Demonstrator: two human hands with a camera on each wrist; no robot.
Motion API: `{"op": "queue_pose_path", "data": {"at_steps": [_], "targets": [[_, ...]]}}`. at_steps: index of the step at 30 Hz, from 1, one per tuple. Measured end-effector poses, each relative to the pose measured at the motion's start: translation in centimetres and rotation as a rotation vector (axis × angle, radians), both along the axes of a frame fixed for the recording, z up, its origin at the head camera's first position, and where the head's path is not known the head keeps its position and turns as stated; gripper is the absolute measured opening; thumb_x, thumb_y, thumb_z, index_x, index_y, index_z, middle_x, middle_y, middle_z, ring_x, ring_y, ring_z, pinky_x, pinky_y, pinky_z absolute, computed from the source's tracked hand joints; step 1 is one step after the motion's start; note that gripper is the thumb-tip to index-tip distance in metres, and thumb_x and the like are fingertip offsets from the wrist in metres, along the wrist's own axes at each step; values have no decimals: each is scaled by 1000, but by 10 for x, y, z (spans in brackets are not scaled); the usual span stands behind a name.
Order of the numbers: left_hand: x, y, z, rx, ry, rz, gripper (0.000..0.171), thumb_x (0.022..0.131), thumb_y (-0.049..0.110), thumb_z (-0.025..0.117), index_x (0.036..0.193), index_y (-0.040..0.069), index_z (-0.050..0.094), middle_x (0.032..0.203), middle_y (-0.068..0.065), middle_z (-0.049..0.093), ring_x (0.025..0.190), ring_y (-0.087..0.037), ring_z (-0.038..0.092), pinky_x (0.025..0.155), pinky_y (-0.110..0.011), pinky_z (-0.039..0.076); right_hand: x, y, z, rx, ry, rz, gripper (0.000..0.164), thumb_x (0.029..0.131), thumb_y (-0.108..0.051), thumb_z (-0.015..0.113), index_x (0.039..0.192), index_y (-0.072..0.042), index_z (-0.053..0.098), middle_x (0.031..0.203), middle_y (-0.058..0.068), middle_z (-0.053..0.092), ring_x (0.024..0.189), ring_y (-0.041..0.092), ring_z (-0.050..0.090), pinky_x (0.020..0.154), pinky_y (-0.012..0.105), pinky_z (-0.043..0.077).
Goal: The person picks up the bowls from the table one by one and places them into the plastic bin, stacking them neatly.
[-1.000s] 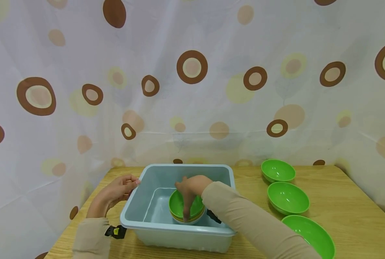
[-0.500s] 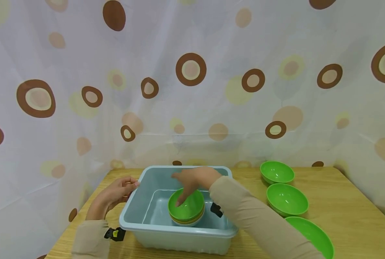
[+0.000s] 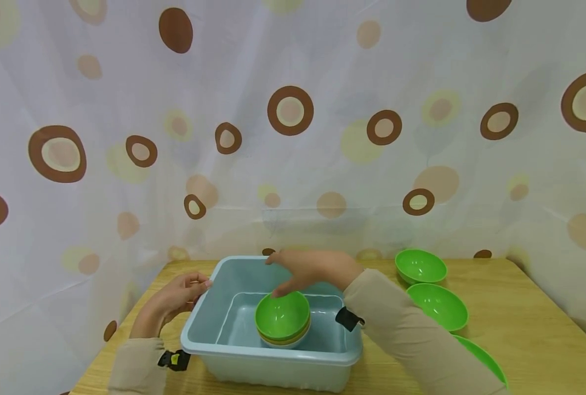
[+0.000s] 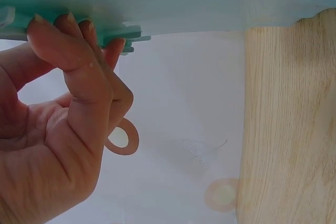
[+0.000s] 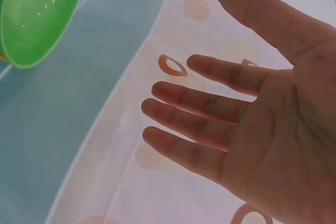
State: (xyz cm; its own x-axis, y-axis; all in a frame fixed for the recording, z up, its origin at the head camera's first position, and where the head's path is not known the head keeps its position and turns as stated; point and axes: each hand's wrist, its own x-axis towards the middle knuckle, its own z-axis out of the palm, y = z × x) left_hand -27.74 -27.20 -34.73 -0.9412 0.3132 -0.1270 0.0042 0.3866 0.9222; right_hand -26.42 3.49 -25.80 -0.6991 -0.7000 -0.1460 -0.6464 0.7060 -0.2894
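A pale blue plastic tub (image 3: 273, 355) stands on the table, its inside facing me. My left hand (image 3: 176, 296) holds the tub's left rim; in the left wrist view its bent fingers (image 4: 79, 51) hook under that rim. Inside the tub sits a short stack of nested bowls, a green bowl (image 3: 283, 318) on top and yellowish and white edges below it. My right hand (image 3: 317, 269) hovers above the stack, holding nothing. From the right wrist, its fingers (image 5: 199, 124) are straight and spread, apart from the green bowl at the left edge.
Three more bowls form a row on the right of the wooden table (image 3: 534, 318): a far green bowl (image 3: 421, 267), a middle green bowl (image 3: 439, 304) and a near green bowl (image 3: 485, 359) partly behind the right sleeve (image 3: 411, 334). A patterned curtain (image 3: 293, 164) hangs behind.
My right hand has let go of the green bowl on the stack and risen up and to the right, its fingers spreading. The left hand stays at the tub's rim.
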Motion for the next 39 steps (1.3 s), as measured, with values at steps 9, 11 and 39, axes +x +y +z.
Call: {"op": "queue_pose_path", "data": {"at_steps": [9, 11, 39], "targets": [[-3, -2, 0, 3, 8, -3, 36, 101, 24, 51, 117, -8, 49, 86, -6, 57, 73, -15, 56, 69, -31, 53, 13, 29, 17, -121, 104, 57, 58, 91, -27, 67, 140, -3, 46, 137, 14, 49, 127, 29, 47, 105, 42, 37], [-3, -2, 0, 5, 7, 5, 35, 101, 23, 51, 116, -8, 49, 87, -6, 57, 73, -15, 56, 69, -31, 53, 14, 34, 19, -153, 140, 77, 56, 92, -25, 67, 139, -3, 47, 135, 13, 51, 124, 29, 49, 103, 42, 39], [-2, -2, -2, 12, -3, 21, 32, 101, 23, 51, 114, -7, 50, 86, -6, 58, 72, -14, 57, 68, -30, 53, 46, 136, -18, -460, 519, -1, 39, 89, -9, 68, 126, -4, 57, 120, 7, 59, 102, 23, 60, 81, 38, 52]]}}
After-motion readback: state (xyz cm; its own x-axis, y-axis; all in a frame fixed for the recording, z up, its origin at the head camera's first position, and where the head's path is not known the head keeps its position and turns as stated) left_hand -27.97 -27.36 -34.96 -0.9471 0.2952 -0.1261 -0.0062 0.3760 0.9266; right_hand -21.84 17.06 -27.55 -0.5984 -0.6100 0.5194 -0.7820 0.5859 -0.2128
